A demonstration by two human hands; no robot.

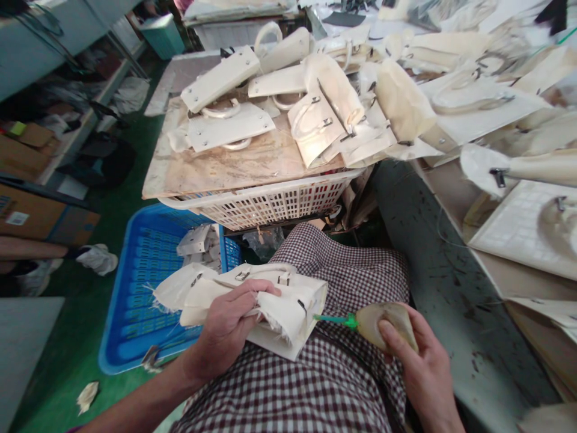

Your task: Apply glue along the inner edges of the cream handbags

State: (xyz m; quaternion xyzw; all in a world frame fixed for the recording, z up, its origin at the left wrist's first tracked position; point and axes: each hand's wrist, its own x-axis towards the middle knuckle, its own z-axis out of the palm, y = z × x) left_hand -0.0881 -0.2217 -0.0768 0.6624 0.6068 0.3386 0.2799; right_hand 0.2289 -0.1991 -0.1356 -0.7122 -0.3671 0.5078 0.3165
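Note:
Over my checkered lap, my left hand (pixel 234 319) is closed on a cream handbag piece (pixel 288 300) with a curved handle, dark metal fittings and frayed fabric edges. My right hand (pixel 419 355) squeezes a soft, yellowish glue bottle (pixel 383 325) between thumb and fingers. From the bottle a thin green nozzle (pixel 333 319) points left, and its tip is at the bag piece's right edge. Whether the tip touches the fabric or sits just off it, I cannot tell. The bag's left end reaches over the rim of a blue basket (pixel 130 288).
Several cream bags (pixel 232 126) lie on a board (pixel 180 174) over a white plastic basket (pixel 279 201). More bag pieces (pixel 532 222) cover the bench (pixel 478 264) to my right. A person's shoe (pixel 97 258) stands on the green floor at left, near a cardboard box (pixel 40 216).

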